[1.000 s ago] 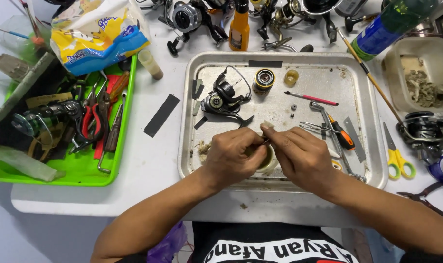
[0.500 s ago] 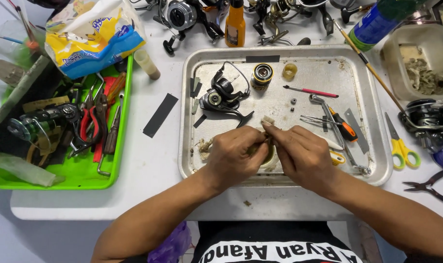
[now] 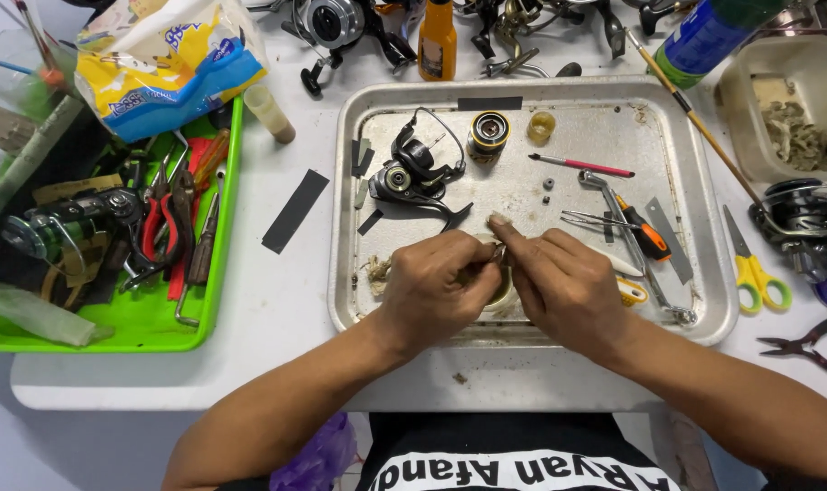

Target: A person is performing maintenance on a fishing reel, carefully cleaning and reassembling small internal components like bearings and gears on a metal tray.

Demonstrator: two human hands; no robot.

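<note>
Left hand (image 3: pixel 436 291) and right hand (image 3: pixel 563 286) curled close together over the near edge of the metal tray (image 3: pixel 713 273), fingertips pinched on a small metal part (image 3: pixel 499 255) between them, too hidden to identify, just above a pale round piece (image 3: pixel 501 293) lying under the palms. Beyond the fingers, inside the tray: a black spinning reel body (image 3: pixel 411 175), a black-and-gold spool (image 3: pixel 489 135), an orange-handled screwdriver (image 3: pixel 648 238). Farther out: a crumpled yellow, white and blue bag (image 3: pixel 163 59) at the far left above the green tray (image 3: pixel 140 320) of pliers, an orange bottle (image 3: pixel 437 41) at the top, a blue and green can (image 3: pixel 709 36) at the upper right, yellow-handled scissors (image 3: pixel 751 265) beside the tray.
</note>
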